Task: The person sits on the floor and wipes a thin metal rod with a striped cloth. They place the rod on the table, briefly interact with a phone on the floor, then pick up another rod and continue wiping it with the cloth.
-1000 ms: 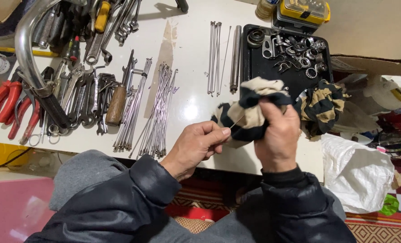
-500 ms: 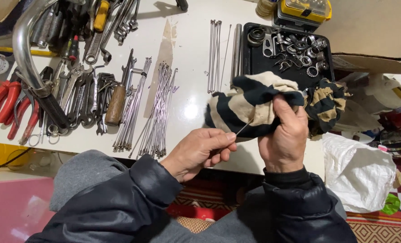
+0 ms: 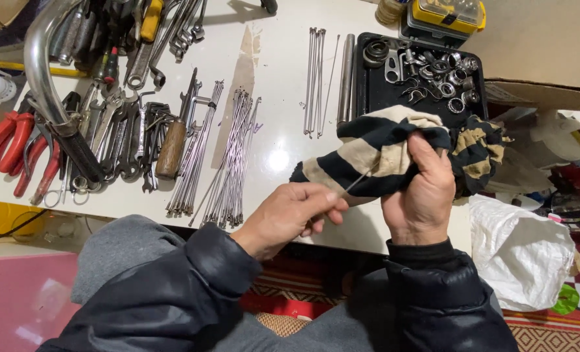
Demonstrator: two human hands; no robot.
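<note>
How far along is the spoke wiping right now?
Done: apparently the small group of spokes laid apart near the black tray. In hand: left hand pinches one spoke, right hand grips the striped rag around it. Left: probably the bigger spoke piles.

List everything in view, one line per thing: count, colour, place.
spoke: one, silver, pinched by left hand, running into the cloth
striped cloth: one, black and cream, gripped by right hand
spoke bundles: several, silver, table centre
spoke group: one, silver, left of the tray
metal rod: one, grey, beside the tray
black tray: one, holding metal rings and small parts
wrenches: many, grey, table left
wooden-handled tool: one, brown
red pliers: red, far left
chrome tube: one, curved
yellow case: one, top
white bag: one, lower right
left hand: one
right hand: one
</note>
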